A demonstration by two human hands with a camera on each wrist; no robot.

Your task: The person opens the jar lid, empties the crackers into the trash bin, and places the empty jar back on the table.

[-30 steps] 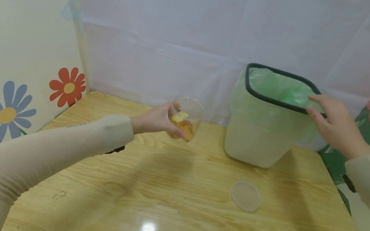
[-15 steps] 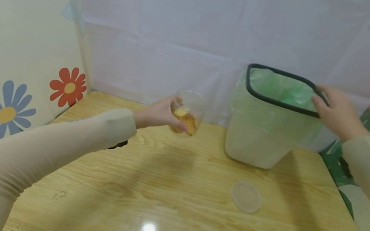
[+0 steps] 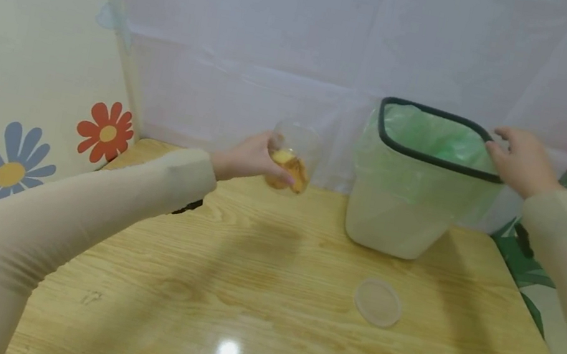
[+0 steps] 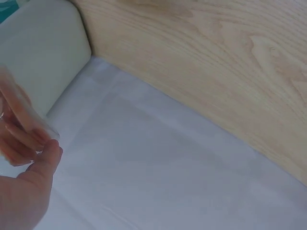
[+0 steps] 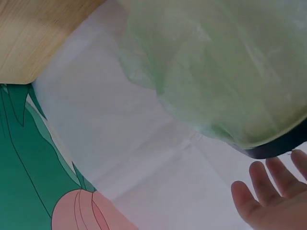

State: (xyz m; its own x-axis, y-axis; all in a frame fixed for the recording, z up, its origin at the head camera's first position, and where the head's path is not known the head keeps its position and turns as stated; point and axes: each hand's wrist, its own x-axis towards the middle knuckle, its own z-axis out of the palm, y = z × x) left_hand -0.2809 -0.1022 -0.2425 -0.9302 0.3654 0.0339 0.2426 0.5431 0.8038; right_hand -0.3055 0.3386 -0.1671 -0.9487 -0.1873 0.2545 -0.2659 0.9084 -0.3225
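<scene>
A person in light sleeves holds one clear cup (image 3: 308, 143) above a wood-grain surface (image 3: 169, 309), left of a bin (image 3: 390, 218). The left hand (image 3: 254, 161) has thumb and fingers wrapped around the cup's side; inside sit yellow and orange-brown contents (image 3: 293, 170), too blurred to count. The right hand (image 3: 526, 164), fingers spread loosely and gripping nothing, is at the right end of the bin's dark rim (image 3: 440, 162); whether a fingertip touches it cannot be told. The single pale bin stands upright at the far right of the surface, lined with one translucent green bag (image 3: 417, 131) folded over its outside. One round translucent lid (image 3: 378, 302) lies flat on the surface, nearer than the bin. A white sheet (image 3: 243, 18) hangs along the far side. Two printed flowers, one blue (image 3: 8, 175) and one red (image 3: 107, 133), mark the left panel (image 3: 17, 41).
</scene>
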